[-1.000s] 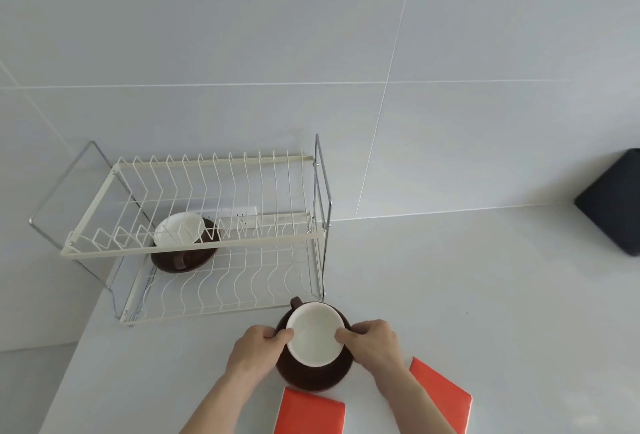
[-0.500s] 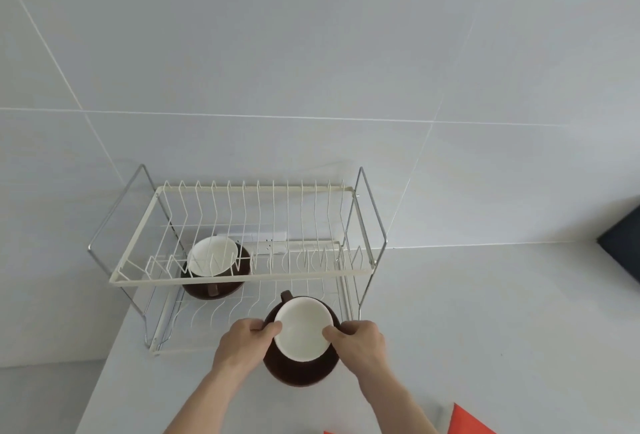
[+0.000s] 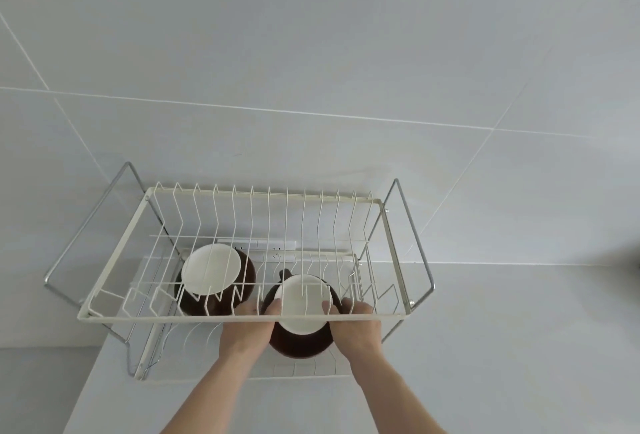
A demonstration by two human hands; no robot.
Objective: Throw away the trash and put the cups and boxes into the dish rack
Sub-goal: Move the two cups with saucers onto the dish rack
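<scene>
The brown cup (image 3: 299,336) with its white inside sat between the person's two hands, mouth turned up toward the camera and tipped a little away, its small handle (image 3: 284,274) pointing toward the wall at the back. It was under the front rail of the dish rack (image 3: 242,318), partly inside the lower tier, with the wires of the upper tier crossing over its white interior. Whether its base already rested on the lower wires I could not tell; the hands and the cup's own body hid that.

The left hand (image 3: 247,328) clasped the cup's left side and the right hand (image 3: 356,326) its right side, fingers (image 3: 327,305) curled closed around the wall, fingertips up at the rim. Both hands were equally close; neither led. The cup lay straight ahead of the palms, so the way in ran directly away from the person, toward the wall.

Just to the left, well inside the lower tier, another brown cup (image 3: 214,281) lay in the same attitude, a narrow gap between the two. To my eye the move turned on that gap and the low rail above: the cup would need to go back and down without knocking its neighbour or catching the upper wires. The rack stood on the pale counter (image 3: 502,347) against the tiled wall (image 3: 311,53).
</scene>
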